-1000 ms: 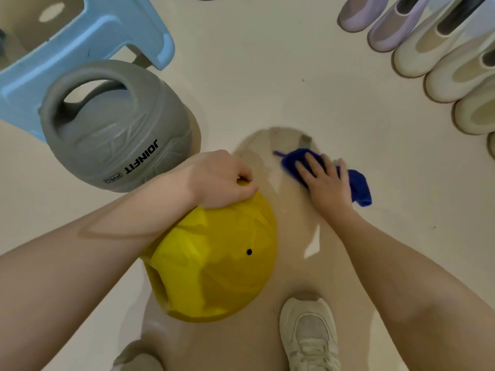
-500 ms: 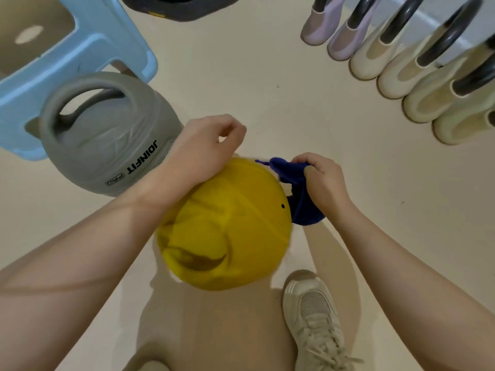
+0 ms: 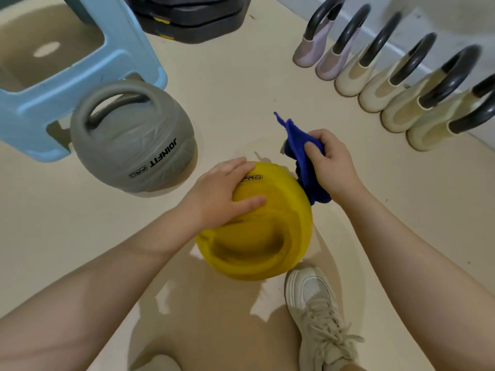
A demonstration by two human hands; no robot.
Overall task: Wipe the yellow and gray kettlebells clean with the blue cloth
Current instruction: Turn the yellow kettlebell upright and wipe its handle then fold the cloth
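Note:
The yellow kettlebell (image 3: 270, 231) stands on the floor in the middle, its handle turned toward me. My left hand (image 3: 223, 192) rests flat on its upper left side, fingers straight. My right hand (image 3: 328, 163) grips the bunched blue cloth (image 3: 300, 153) just beyond the yellow kettlebell's right edge; one corner of the cloth sticks up and away. The gray kettlebell (image 3: 134, 145), marked JOINFIT, sits upright to the left, untouched.
A light blue plastic stool (image 3: 80, 65) stands behind the gray kettlebell. Black weight plates (image 3: 192, 20) lie at the top. A row of several pale kettlebells with dark handles (image 3: 396, 76) lines the right wall. My white shoe (image 3: 318, 311) is at the bottom right.
My right hand picked the cloth up off the floor and raised it beside the yellow kettlebell. My left hand turned the yellow kettlebell and now lies flat on it.

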